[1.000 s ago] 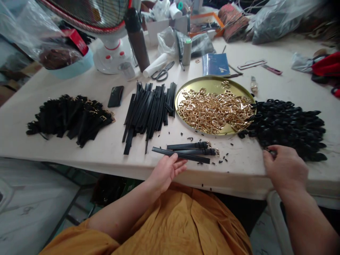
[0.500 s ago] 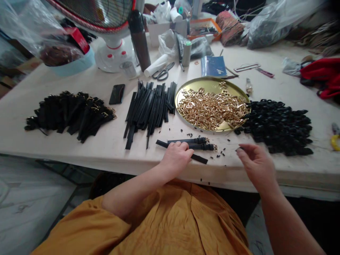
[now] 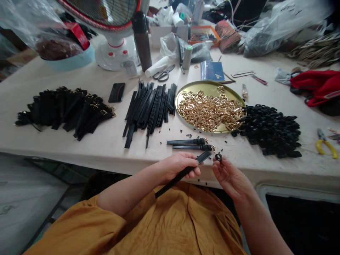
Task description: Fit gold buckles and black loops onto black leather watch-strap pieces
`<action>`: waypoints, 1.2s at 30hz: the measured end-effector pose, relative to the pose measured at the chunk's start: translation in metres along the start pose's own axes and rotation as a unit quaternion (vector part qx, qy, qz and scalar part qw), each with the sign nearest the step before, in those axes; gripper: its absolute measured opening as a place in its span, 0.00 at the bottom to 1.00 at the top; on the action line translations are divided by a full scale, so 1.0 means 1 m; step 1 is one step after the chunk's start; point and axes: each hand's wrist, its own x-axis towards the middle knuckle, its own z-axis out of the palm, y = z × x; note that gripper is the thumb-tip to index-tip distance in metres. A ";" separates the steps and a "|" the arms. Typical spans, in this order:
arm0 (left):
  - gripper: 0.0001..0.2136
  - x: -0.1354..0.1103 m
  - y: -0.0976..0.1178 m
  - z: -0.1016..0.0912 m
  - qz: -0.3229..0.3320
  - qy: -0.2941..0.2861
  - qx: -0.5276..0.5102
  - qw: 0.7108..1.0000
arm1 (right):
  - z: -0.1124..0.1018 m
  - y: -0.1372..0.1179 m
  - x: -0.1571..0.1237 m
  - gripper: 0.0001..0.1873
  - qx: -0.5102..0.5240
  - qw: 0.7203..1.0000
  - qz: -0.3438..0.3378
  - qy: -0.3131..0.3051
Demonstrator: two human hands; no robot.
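My left hand (image 3: pixel 187 164) is closed around a black strap (image 3: pixel 177 179), tilted with its upper end toward the right. Close to that end, my right hand (image 3: pixel 230 175) pinches a small black loop (image 3: pixel 218 157), apart from the strap. Just beyond my hands lie two black straps with gold buckles (image 3: pixel 187 141). A heap of similar black loops (image 3: pixel 271 131) sits to the right, beside a round gold tray (image 3: pixel 186 86) of gold buckles (image 3: pixel 209 109). Loose black strips (image 3: pixel 148 106) are piled left of the tray.
Farther left lies a pile of buckled black straps (image 3: pixel 66 109) near a black wallet-like case (image 3: pixel 117 92). Scissors (image 3: pixel 164 74), a thread spool (image 3: pixel 187 58) and a blue booklet (image 3: pixel 212 71) are behind. Yellow-handled pliers (image 3: pixel 325 145) lie far right. A fan (image 3: pixel 114 53) stands at the back left.
My left hand has lifted the strap off the table and turned its right end upward. My right hand has moved left with the loop, close to the strap's end.
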 end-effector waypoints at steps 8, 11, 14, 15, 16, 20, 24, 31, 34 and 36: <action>0.06 0.007 -0.003 -0.002 -0.021 -0.040 -0.008 0.999 | 0.018 0.001 -0.007 0.18 -0.048 0.998 0.000 -0.049; 0.07 0.010 -0.001 -0.002 -0.014 -0.038 0.038 0.998 | 0.018 0.001 -0.004 0.16 -0.062 0.997 0.007 -0.054; 0.07 0.011 0.002 -0.002 -0.011 -0.038 0.106 0.994 | 0.014 0.003 0.000 0.13 -0.093 0.994 -0.018 -0.048; 0.08 0.011 0.003 -0.002 -0.009 -0.036 0.138 0.990 | 0.012 0.004 0.002 0.12 -0.107 0.993 -0.033 -0.044; 0.08 0.011 0.004 -0.002 0.001 -0.029 0.182 0.983 | 0.011 0.005 0.003 0.12 -0.122 0.991 -0.049 -0.040; 0.12 0.013 0.005 -0.002 0.115 0.056 0.414 0.901 | 0.006 0.006 0.006 0.13 -0.184 0.978 -0.096 -0.028; 0.13 0.016 0.005 -0.003 0.162 0.077 0.505 0.844 | 0.005 0.005 0.005 0.14 -0.235 0.965 -0.111 -0.025; 0.13 0.013 0.004 0.000 0.177 0.072 0.563 0.804 | 0.005 0.007 -0.007 0.12 -0.412 0.883 -0.222 -0.044; 0.13 0.010 0.004 0.004 0.199 0.057 0.542 0.815 | 0.005 0.004 -0.009 0.14 -0.388 0.897 -0.194 -0.081; 0.13 0.007 0.004 0.006 0.178 0.027 0.503 0.845 | 0.005 -0.001 -0.007 0.17 -0.352 0.915 -0.185 -0.070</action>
